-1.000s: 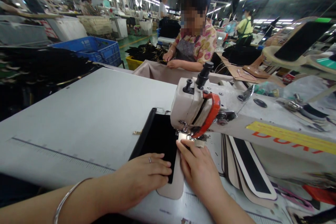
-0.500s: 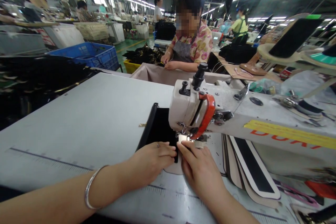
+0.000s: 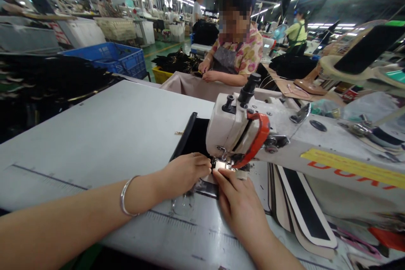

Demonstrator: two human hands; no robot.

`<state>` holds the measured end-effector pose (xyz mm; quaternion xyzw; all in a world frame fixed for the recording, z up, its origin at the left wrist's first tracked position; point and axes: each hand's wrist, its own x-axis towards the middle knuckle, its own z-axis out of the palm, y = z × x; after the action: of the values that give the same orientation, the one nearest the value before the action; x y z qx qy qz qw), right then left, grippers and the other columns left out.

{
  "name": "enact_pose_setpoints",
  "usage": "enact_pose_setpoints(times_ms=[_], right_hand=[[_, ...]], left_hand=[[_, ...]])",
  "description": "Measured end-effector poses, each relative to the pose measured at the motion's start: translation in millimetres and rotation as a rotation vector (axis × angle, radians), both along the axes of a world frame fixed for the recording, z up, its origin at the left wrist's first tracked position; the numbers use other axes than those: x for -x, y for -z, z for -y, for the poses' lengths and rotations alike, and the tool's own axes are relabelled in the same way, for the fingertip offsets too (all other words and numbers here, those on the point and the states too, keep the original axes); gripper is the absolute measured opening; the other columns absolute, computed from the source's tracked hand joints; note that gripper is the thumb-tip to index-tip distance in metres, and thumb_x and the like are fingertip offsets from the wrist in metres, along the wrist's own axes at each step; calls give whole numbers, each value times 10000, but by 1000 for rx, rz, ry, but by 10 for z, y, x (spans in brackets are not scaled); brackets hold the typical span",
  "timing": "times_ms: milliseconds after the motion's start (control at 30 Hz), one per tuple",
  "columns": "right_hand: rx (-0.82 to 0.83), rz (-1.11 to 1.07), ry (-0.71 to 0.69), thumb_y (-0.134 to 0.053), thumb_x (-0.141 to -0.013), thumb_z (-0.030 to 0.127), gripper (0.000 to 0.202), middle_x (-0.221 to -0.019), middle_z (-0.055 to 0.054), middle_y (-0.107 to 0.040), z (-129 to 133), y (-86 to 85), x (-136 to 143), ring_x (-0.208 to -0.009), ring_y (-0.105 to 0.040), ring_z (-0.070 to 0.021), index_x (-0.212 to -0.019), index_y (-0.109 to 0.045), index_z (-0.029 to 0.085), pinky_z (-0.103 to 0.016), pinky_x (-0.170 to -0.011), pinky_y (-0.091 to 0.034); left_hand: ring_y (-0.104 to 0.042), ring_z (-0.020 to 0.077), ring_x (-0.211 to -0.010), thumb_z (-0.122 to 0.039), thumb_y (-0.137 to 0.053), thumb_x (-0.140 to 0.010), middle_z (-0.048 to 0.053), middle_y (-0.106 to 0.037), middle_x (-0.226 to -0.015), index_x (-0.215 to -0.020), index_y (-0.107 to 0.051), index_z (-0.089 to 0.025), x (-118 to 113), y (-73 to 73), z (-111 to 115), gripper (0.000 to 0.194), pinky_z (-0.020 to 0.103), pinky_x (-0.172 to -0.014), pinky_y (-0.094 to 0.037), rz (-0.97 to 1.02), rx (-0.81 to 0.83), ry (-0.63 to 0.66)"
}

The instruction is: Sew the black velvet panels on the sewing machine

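Observation:
A black fabric piece (image 3: 201,135) with a dark strip along its left edge and a small gold zipper pull (image 3: 179,133) lies under the head of a sewing machine (image 3: 226,124). My left hand (image 3: 185,175), wearing a bracelet (image 3: 125,198), has its fingers bent together on the near end of that piece, left of the presser foot (image 3: 220,164). Its fingertips partly hide what they grip. Just right of the foot, my right hand (image 3: 240,196) lies with fingers stretched forward, the index fingertip against the work. The needle itself is hard to make out.
Beige panels (image 3: 292,215), one with a black strip, lie fanned under the machine arm, with pink-handled scissors (image 3: 357,242) beside them. A thread cone (image 3: 368,48) stands at right. A co-worker (image 3: 237,46) sits across, behind a cloth-lined bin (image 3: 186,82). Dark pieces (image 3: 47,80) are piled left.
My left hand has moved forward, closer to the presser foot. The black piece has gone forward under the foot, uncovering a metal plate in front. My right hand stays about where it was.

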<state>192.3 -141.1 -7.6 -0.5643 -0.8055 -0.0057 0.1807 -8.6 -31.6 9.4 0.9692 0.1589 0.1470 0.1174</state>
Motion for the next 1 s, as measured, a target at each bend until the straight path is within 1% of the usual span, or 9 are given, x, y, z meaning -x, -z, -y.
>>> enact_pose_setpoints(times_ms=[167,300,500,600,733,833,900,1000], right_hand=[[9,12,-4,-463,-933,134,478,-1364,-100,-554,-22,-8,11,-1106,-555,-281,-1407,-480,196,-466,-888,-444],[11,18,4,-467,-923,137,491,-1377,-102,-556,-57,17,17,-1136,-551,-289,-1413,-474,178,-480,-923,-442],[11,15,17,-483,-900,123,523,-1341,-112,-582,-82,23,22,-1152,-546,-285,-1420,-470,175,-470,-936,-455],[18,15,23,-480,-904,124,519,-1331,-110,-589,-81,16,27,-1155,-542,-286,-1420,-470,175,-472,-942,-455],[23,12,39,-475,-904,119,535,-1365,-84,-569,-76,12,46,-1162,-533,-283,-1433,-454,196,-479,-969,-448],[-1,14,53,-474,-895,108,560,-1361,-82,-573,-75,13,63,-1157,-535,-282,-1447,-436,194,-480,-973,-455],[-37,21,63,-475,-887,102,556,-1340,-83,-589,-79,30,62,-1137,-551,-278,-1434,-454,199,-472,-961,-470],[-150,32,42,-504,-862,114,544,-1289,-82,-626,-102,125,29,-1101,-583,-274,-1398,-500,208,-438,-918,-507]], left_hand=[[-601,209,-1110,-118,-508,-956,72,-668,-1125,-1072,-656,-153,-48,62,-103,191,353,-1010,-458,36,34,-73],[-617,205,-1100,-135,-506,-964,49,-685,-1134,-1096,-683,-180,-84,108,-161,226,352,-1017,-457,45,41,-127],[-605,194,-1144,-141,-482,-971,51,-696,-1133,-1065,-704,-180,-117,76,-179,243,342,-1064,-441,72,30,-142],[-610,190,-1137,-142,-479,-972,44,-704,-1116,-1032,-710,-185,-124,67,-173,242,337,-1049,-455,88,16,-147],[-631,190,-1094,-125,-477,-968,47,-712,-1077,-988,-711,-174,-127,94,-177,240,327,-1023,-471,98,3,-168],[-632,193,-1092,-130,-480,-968,47,-715,-1073,-1020,-705,-176,-129,115,-188,235,331,-1018,-476,105,12,-177],[-636,195,-1087,-124,-485,-963,44,-713,-1101,-1044,-700,-184,-131,119,-189,238,331,-1004,-486,120,15,-177],[-649,197,-1062,-134,-491,-960,47,-719,-1090,-1022,-706,-189,-140,117,-176,230,325,-981,-501,137,12,-197]])
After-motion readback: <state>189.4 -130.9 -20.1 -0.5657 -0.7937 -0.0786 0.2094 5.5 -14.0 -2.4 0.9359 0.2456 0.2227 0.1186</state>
